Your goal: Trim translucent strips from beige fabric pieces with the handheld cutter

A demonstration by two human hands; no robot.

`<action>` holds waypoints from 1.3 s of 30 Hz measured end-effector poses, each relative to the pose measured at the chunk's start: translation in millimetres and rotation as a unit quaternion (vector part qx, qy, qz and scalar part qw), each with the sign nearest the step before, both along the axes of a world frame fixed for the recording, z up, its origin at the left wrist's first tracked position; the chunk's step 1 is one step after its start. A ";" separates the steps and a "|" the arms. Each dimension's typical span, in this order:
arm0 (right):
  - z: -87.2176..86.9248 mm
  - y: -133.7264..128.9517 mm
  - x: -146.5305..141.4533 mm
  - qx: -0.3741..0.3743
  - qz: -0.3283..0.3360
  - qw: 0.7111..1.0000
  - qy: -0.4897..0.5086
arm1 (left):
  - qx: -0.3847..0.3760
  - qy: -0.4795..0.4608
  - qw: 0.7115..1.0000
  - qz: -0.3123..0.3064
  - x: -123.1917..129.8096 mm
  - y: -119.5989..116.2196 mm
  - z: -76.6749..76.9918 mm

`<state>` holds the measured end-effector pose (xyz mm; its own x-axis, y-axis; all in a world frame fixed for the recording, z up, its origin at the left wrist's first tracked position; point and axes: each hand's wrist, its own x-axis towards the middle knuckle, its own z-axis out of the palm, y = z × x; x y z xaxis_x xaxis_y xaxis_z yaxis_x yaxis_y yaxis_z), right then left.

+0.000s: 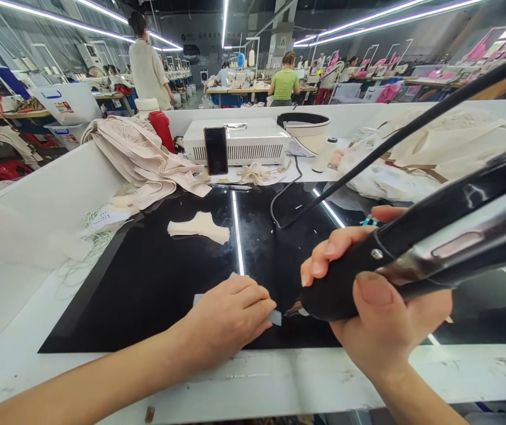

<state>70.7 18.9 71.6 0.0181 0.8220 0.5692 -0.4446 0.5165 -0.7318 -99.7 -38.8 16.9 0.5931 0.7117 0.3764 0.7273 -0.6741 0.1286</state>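
Note:
My left hand [230,316] lies low over the glossy black mat [147,295], its fingers bunched and pressed down on a small grey strip [275,317]. Most of that strip is hidden beneath the hand; only its edges show. Wrapped around a thick black corded handheld cutter [339,292], my right hand [381,330] has its thumb along the near side. The cutter's small pointed metal tip [296,309] is just right of the strip, close to the mat; whether it touches I cannot tell. Farther back lies a cream fabric piece [199,227].
A black cable [279,200] loops over the mat. Behind stand a vented white box [244,144], a phone [216,151] and a white roll-like container [308,133]. Folded beige fabric [138,153] is heaped left, plastic-wrapped pieces [394,171] right. Low white walls edge the table; people work beyond.

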 end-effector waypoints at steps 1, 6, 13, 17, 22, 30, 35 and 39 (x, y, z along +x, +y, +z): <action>-0.8 -0.2 -0.6 0.000 -0.001 1.000 0.000 | -0.010 -0.006 1.000 0.001 0.6 0.3 -0.1; -3.9 -1.9 -5.6 0.001 0.001 1.000 -0.008 | -0.018 -0.039 0.999 0.011 1.4 0.0 -0.9; -4.3 -1.7 -9.3 0.010 0.006 1.000 -0.006 | 0.005 -0.043 0.999 0.007 2.3 -0.9 -1.7; -6.3 -2.0 -8.9 0.017 0.008 1.000 -0.003 | 0.015 -0.042 0.999 0.007 2.6 -0.7 -3.1; -8.7 -1.6 -8.3 0.020 0.012 1.000 0.000 | 0.009 -0.044 0.999 0.005 2.3 -1.4 -2.3; -9.2 -2.1 -6.8 -0.001 0.006 1.000 -0.022 | 0.010 -0.032 0.999 0.005 -0.2 -2.5 -5.2; -7.9 -3.9 -6.5 0.010 0.017 1.000 0.003 | 0.009 -0.040 0.999 0.007 -1.4 -1.9 -7.2; -9.0 -6.8 -7.4 0.011 0.022 1.000 -0.001 | -0.003 -0.034 0.999 0.007 -2.0 -2.2 -7.4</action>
<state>63.3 12.1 62.6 -0.0193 0.8089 0.5876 -0.4669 0.5124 -0.7208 -101.7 -41.0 9.4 0.5564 0.7224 0.4107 0.7259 -0.6631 0.1829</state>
